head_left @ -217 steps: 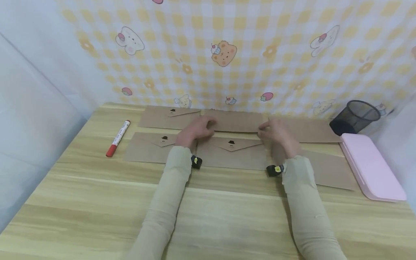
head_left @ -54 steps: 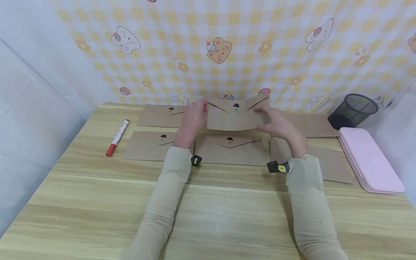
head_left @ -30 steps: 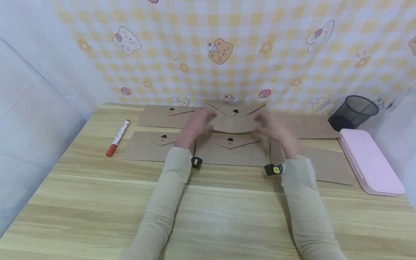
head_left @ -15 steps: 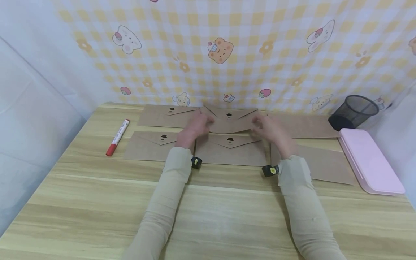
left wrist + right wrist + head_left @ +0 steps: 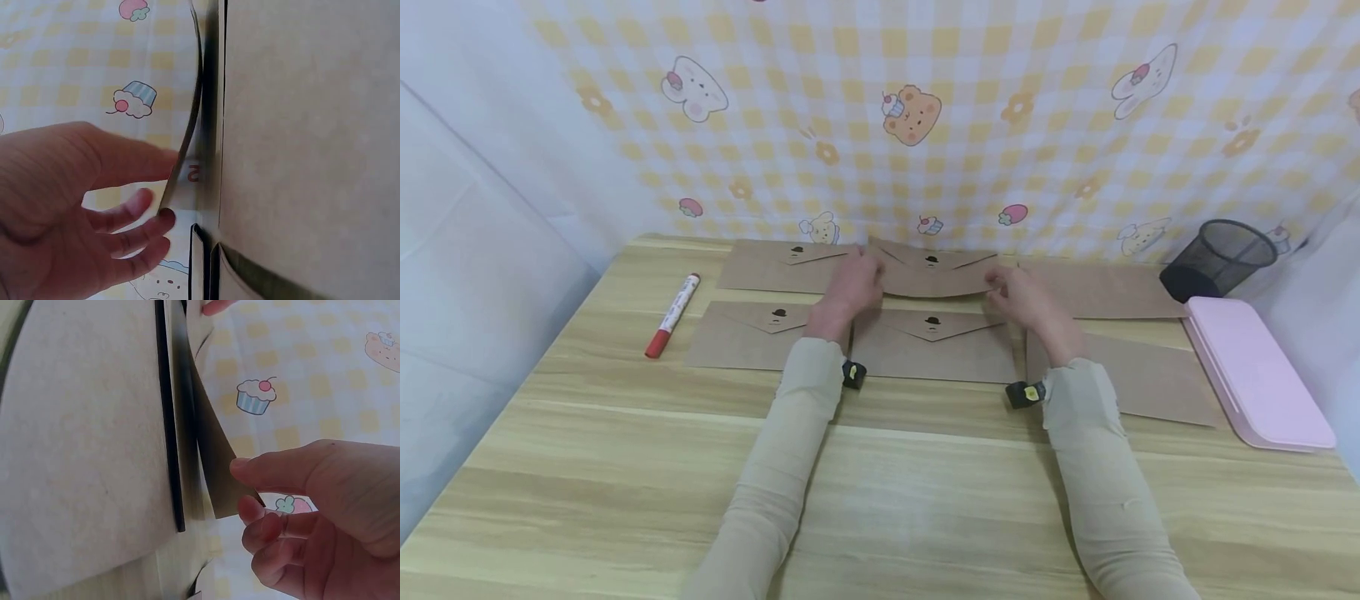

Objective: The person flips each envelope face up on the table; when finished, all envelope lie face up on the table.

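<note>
My left hand (image 5: 848, 290) pinches the left end of a brown kraft envelope (image 5: 934, 281) in the middle of the back row. Its pointed flap with a printed black hat faces up. At the right end, the thumb and fingers of my right hand (image 5: 1033, 304) pinch the same envelope; the right wrist view shows its corner (image 5: 219, 469) between them. The envelope bows, its front edge lifted. A red mark like a digit (image 5: 193, 173) shows beneath it in the left wrist view. Just in front lies another hat-printed envelope (image 5: 934, 354).
More envelopes lie at the back left (image 5: 767, 268), front left (image 5: 737, 343), back right (image 5: 1112, 292) and front right (image 5: 1165, 383). A red-capped marker (image 5: 673, 315) is at the left. On the right are a pink case (image 5: 1258, 375) and a tilted black mesh cup (image 5: 1217, 258).
The middle back envelope showed a plain face, was held up flap side out, then came down flap up and shifted slightly left. Both hands, looser half a second ago, now pinch its ends.
</note>
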The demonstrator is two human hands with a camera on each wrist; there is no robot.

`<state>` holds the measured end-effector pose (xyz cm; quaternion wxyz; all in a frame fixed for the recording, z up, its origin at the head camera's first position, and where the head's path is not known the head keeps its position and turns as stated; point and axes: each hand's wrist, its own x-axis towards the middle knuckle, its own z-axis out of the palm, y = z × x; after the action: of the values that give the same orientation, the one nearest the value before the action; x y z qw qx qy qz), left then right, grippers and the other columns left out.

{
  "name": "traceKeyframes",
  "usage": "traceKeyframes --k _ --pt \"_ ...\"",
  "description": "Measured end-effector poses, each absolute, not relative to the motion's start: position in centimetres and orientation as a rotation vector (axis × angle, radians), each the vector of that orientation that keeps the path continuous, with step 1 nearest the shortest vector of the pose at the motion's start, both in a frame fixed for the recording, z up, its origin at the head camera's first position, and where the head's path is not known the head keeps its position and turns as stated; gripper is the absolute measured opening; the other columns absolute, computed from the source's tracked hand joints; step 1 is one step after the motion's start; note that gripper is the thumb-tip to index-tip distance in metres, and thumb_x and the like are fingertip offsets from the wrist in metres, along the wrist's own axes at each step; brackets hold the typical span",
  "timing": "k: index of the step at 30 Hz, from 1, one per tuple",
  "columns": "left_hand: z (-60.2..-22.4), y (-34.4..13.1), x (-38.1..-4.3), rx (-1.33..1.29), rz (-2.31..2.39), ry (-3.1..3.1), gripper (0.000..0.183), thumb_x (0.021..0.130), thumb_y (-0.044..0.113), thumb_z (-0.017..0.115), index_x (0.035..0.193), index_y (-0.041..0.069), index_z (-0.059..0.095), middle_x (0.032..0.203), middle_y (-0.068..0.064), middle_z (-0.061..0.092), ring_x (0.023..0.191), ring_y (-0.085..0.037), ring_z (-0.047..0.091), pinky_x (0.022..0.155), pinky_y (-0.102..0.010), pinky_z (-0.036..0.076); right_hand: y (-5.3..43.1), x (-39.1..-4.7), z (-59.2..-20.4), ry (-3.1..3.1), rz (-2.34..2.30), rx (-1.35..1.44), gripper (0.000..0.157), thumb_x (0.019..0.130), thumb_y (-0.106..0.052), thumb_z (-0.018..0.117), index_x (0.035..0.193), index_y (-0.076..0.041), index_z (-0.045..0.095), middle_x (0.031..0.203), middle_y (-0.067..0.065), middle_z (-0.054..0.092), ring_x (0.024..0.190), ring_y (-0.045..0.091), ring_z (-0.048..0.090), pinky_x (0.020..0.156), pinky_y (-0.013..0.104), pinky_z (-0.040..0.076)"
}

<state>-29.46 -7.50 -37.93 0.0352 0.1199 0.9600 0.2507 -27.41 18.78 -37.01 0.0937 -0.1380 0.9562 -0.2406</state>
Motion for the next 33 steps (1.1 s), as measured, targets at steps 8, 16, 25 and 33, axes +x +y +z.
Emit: traceKeyframes --k 8,16,25,33 --pt "-38.0 -7.5 -29.2 0.420 0.713 2.944 0.013 0.088 0.007 0.056 0.075 0.004 0.057 0.103 -0.011 0.045 0.093 -0.024 0.040 0.077 -0.035 0.041 19.0 -27.5 -37.2 2.820 -0.698 -0.416 0.037 0.094 -0.010 0.051 0.128 0.005 0.047 0.127 0.025 0.050 0.110 0.039 0.051 0.091 0.051 0.042" --pt "-38.4 -7.4 -29.3 0.424 0.656 2.940 0.013 0.089 0.009 0.054 0.079 0.003 0.059 0.088 -0.011 0.047 0.084 -0.023 0.042 0.070 -0.033 0.041 19.2 -27.6 -37.3 2.783 -0.720 -0.388 0.038 0.094 -0.013 0.052 0.129 0.003 0.048 0.127 0.026 0.050 0.115 0.042 0.047 0.094 0.053 0.038" --pt "-38.4 -7.1 -29.2 0.390 0.678 2.916 0.016 0.091 0.012 0.053 0.079 0.005 0.060 0.088 -0.010 0.050 0.085 -0.023 0.043 0.071 -0.034 0.041 19.1 -27.6 -37.5 2.769 -0.683 -0.317 0.035 0.095 -0.016 0.049 0.123 0.003 0.054 0.127 0.027 0.050 0.113 0.039 0.048 0.094 0.052 0.038" --pt "-37.3 -7.1 -28.9 0.386 0.800 2.880 0.015 0.093 0.011 0.048 0.089 0.004 0.060 0.093 -0.009 0.054 0.083 -0.021 0.048 0.072 -0.032 0.045 20.0 -27.3 -36.6 2.766 -0.803 -0.346 0.038 0.097 -0.018 0.044 0.126 0.006 0.049 0.107 0.028 0.057 0.088 0.035 0.054 0.078 0.048 0.045"
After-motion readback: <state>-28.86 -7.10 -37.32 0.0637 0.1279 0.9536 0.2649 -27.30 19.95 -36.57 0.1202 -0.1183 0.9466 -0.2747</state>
